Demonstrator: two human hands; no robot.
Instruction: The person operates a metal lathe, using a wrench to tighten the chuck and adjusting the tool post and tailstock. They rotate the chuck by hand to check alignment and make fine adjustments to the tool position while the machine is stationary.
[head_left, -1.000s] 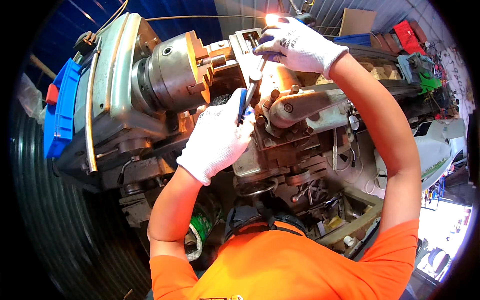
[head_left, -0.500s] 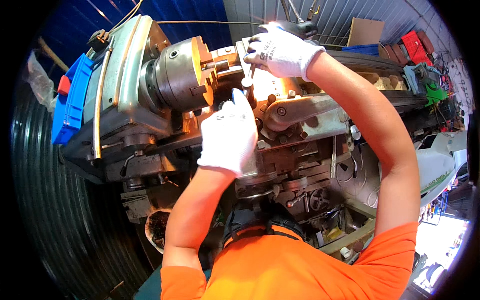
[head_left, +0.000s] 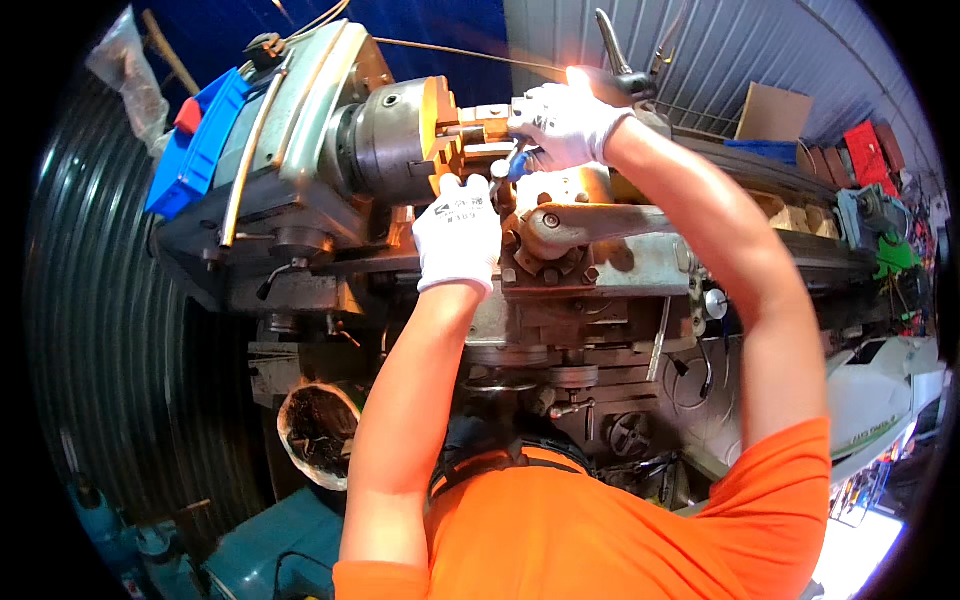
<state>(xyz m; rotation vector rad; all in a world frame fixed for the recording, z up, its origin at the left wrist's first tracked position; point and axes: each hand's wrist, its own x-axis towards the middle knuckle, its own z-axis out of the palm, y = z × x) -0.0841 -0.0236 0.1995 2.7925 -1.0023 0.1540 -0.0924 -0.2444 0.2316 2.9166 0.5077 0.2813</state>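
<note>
My left hand [head_left: 458, 232], in a white glove, is beside the jaws of the lathe chuck [head_left: 390, 140], its back turned up and its fingers curled. Whatever lies under those fingers is hidden. Over the tool post [head_left: 562, 185] reaches my right hand [head_left: 565, 125], also gloved, with the blue palm side showing near the thumb. Its fingers close on a short metal rod with a rounded end [head_left: 499, 169], which slants down toward my left hand. A metal bar [head_left: 488, 150] sticks out at the chuck jaws, between the chuck and my right hand.
A thick grey lever arm [head_left: 600, 225] crosses in front of the tool post. The blue bin [head_left: 195, 150] stands by the headstock at left. Below, a round bucket [head_left: 318, 435] holds dark scraps. Handwheels [head_left: 630, 435] and cranks sit low near my body.
My left hand has turned, its raised finger now curled and its back facing up. My right hand stays at the rod, with more blue palm showing. The whole view has shifted slightly.
</note>
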